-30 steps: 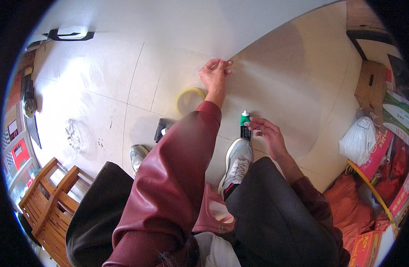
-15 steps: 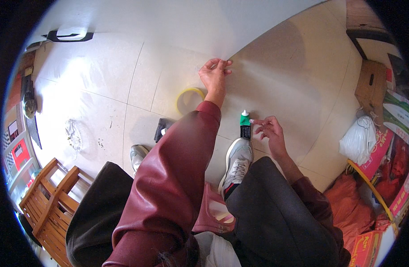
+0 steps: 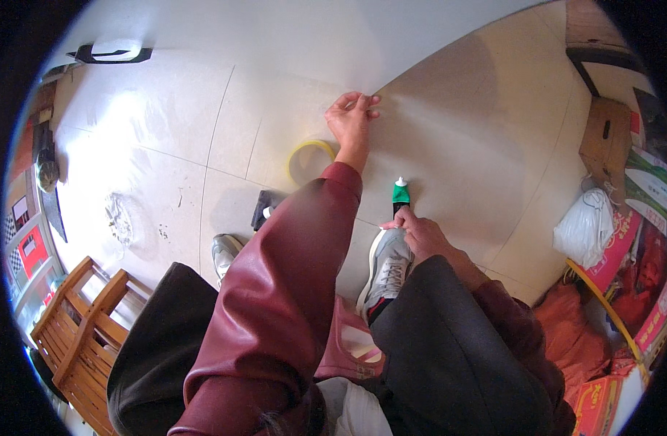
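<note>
Straight ahead, my left hand (image 3: 349,116) reaches to the lower corner of a large white panel (image 3: 290,36) with its thumb and fingertips pinched together. What lies between them is too small to make out. A green and black squeeze tube (image 3: 401,194) with a white nozzle lies on the floor before my right shoe. My right hand (image 3: 419,231) is closed at the tube's black lower end, and its fingers cover that end. Beside my left wrist lies a yellow tape roll (image 3: 293,166), partly hidden by my sleeve.
A dark block-like object (image 3: 263,206) lies near my left shoe (image 3: 224,252). A slatted wooden stool (image 3: 83,320) stands at the left, with crumpled clear plastic (image 3: 119,218) beyond it. At the right are a white plastic bag (image 3: 584,227), a cardboard box (image 3: 606,142) and red packages.
My right hand has moved left and down from beside the tube to its lower end, and its fingers have closed there. My left hand stays at the panel corner.
</note>
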A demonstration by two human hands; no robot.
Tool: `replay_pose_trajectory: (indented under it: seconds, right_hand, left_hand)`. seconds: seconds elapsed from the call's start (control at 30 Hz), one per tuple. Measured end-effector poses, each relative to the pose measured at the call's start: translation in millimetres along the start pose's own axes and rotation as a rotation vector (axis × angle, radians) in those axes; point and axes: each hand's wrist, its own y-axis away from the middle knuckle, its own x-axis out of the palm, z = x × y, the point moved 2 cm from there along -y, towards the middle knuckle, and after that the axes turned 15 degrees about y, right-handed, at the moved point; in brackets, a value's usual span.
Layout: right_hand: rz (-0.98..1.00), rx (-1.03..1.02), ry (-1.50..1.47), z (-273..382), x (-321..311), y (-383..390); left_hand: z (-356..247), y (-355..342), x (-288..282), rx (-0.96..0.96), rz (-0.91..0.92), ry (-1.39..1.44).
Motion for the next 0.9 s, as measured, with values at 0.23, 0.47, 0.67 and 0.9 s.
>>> replay_pose_trajectory:
  seconds: [0.23,0.47,0.67,0.9]
  right_hand:
    - [-0.001,-0.215,0.199,-2.3,-2.6,-9.2]
    - [-0.010,-0.273,0.317,15.2,-20.6,-3.8]
    - [0.079,-0.292,0.494,23.0,-24.7,-4.0]
    - [0.066,-0.413,0.559,45.6,-21.4,1.4]
  left_hand:
    - [-2.8,2.6,4.1,-0.013,0.003,-0.044]
    - [-1.2,2.8,4.6,0.023,-0.004,-0.017]
    - [-2.9,3.0,4.4,0.018,0.005,-0.020]
    - [-2.3,2.4,3.0,-0.004,-0.001,-0.032]
